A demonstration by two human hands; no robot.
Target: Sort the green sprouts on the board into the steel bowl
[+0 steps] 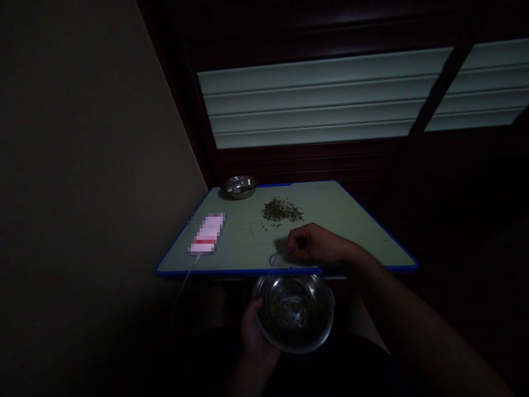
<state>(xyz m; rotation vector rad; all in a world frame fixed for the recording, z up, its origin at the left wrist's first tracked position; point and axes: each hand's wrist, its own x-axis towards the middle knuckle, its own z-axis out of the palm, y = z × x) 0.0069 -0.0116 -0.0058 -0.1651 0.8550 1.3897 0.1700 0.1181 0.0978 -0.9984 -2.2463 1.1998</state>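
My left hand (258, 336) grips the left rim of a metal bowl (328, 325), its thumb over the edge. The bowl sits just below the table's front edge, tilted towards me, with small greenish bits inside. My right hand (314, 243) is closed, its fingers curled, low over the table near that edge. Anything within those fingers is hidden. Beside its fingertips lies a pale round patch (278, 261), too dim to identify, with dark bits along the edge. Beyond the hand is a loose heap of small green-brown grains (281, 210), some scattered around it.
A light green folding-style table (355, 220) has a blue rim. At its back left stands a second, smaller metal bowl (239, 188). A lit phone (208, 232) lies at the left, its white cable (184, 284) hanging over the front edge. Dark slatted panels stand behind.
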